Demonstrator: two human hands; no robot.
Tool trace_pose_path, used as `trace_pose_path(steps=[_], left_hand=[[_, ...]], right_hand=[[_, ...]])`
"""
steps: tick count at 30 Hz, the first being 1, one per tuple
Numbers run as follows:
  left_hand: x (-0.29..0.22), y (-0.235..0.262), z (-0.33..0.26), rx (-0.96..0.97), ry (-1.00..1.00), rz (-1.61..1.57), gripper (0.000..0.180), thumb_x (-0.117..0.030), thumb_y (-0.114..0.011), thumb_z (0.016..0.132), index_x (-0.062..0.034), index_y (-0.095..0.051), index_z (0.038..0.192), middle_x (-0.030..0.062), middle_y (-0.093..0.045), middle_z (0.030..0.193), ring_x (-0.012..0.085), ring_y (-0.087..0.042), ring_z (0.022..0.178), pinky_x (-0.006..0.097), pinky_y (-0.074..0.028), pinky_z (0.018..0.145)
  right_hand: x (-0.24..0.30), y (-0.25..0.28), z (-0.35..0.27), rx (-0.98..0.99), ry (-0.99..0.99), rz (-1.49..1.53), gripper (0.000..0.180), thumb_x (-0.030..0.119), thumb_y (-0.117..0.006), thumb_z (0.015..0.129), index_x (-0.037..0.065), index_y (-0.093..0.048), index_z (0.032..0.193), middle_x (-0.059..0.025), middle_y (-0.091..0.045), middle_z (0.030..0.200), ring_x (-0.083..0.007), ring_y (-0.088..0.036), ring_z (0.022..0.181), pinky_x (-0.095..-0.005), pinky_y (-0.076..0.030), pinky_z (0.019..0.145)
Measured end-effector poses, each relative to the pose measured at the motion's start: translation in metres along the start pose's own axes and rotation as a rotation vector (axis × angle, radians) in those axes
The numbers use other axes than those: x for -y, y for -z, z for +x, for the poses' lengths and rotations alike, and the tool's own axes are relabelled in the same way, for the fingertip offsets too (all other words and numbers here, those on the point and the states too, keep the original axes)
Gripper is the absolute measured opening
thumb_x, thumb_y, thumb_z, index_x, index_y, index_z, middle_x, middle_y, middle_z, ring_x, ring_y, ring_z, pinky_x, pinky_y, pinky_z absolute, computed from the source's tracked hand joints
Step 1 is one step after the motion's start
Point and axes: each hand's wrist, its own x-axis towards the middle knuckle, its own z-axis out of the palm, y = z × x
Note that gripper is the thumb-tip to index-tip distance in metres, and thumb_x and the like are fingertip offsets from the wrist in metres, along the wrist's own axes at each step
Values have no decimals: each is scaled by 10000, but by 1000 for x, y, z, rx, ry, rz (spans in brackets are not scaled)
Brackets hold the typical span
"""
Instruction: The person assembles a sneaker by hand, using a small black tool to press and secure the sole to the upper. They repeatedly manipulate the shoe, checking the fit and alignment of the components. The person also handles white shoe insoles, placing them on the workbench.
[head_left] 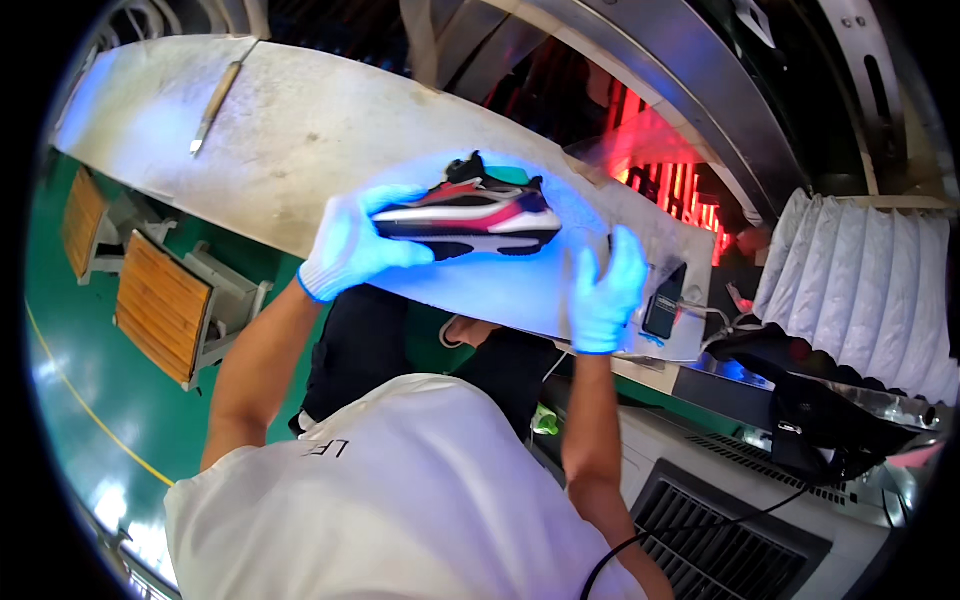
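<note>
A sneaker (pixel 470 218) in black, red and white, with a green patch of lining at its opening, is lit by blue light over the pale worktable (pixel 300 120). My left hand (pixel 362 245), in a white knit glove, grips its left end, fingers above and thumb by the sole. To the right of the sneaker and apart from it, my gloved right hand (pixel 608 295) is raised with its fingers spread. A small dark spot shows by its fingertips; I cannot make out what it is.
A long wooden-handled tool (pixel 217 103) lies on the table's far left. Near its right end rests a dark handheld device (pixel 664 304). Red-glowing bars (pixel 690 200) shine inside the machine behind. Wooden-topped stools (pixel 163 305), a white ribbed duct (pixel 865 290) and a black bag (pixel 835 425) stand around.
</note>
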Motion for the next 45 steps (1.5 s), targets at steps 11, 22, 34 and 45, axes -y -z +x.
trace_pose_path(steps=[11,22,34,45], left_hand=[[-192,22,25,-215,-458,-594,717,-41,-973,739,80,-701,1392,175,-787,1301,251,-761,1200,398,-612,1064],[-490,-4,232,-800,-1640,1022,536,-190,-874,797,-25,-734,1287,220,-716,1373,413,-665,1299,506,-543,1123],[-258,-108,216,-90,-1606,539,251,-207,-817,940,-117,-810,1175,120,-809,1198,322,-783,1052,444,-648,916],[18,-125,258,-190,-826,359,238,-164,-700,946,-118,-801,1156,160,-779,1125,381,-775,1039,494,-646,884]], right_hand=[[43,-28,-12,28,53,185,637,272,-837,942,8,-630,1483,-245,-667,1444,-473,-619,1334,-568,-505,1143],[43,-25,-11,33,-10,303,596,294,-842,927,8,-673,1422,-233,-710,1351,-453,-640,1272,-559,-531,1085],[36,-27,-23,13,-114,366,446,204,-848,928,9,-740,1315,-212,-751,1266,-443,-699,1177,-540,-569,1024],[5,19,2,-16,-295,367,393,78,-813,938,-67,-750,1298,-200,-762,1292,-336,-742,1151,-446,-599,1009]])
